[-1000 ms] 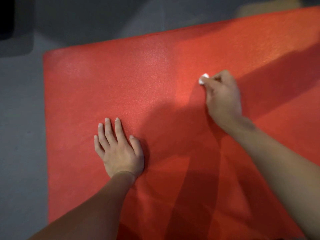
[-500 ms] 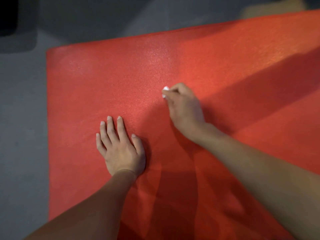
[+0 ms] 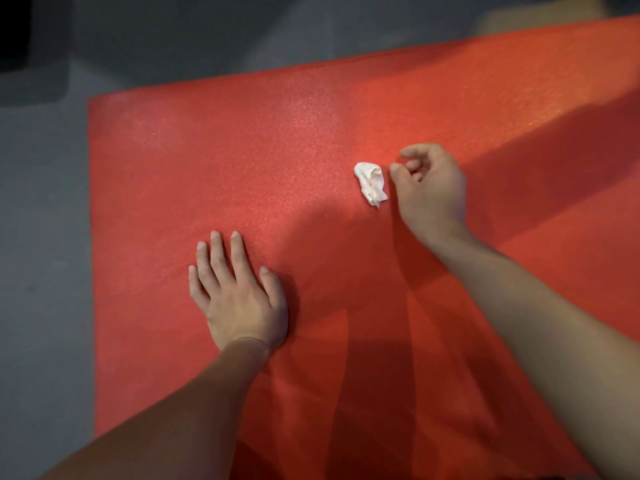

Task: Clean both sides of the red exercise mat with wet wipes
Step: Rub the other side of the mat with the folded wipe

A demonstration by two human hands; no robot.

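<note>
The mat [image 3: 346, 126] lies flat on the floor [image 3: 41, 237] — soft, light foam, best lifted by an edge. The crumpled wipe [image 3: 371, 183] sits loose on it, just beside the right hand [image 3: 429, 188], whose grip is slack and empty — the left hand [image 3: 239, 292] presses flat.

Left hand [image 3: 239, 299] flat on red mat [image 3: 173, 174], fingers straight. Right hand [image 3: 429, 192] loosely curled, no grip on anything; crumpled white wipe [image 3: 371, 183] lies on mat just beside its thumb. Grey floor [image 3: 41, 271] left of mat.
</note>
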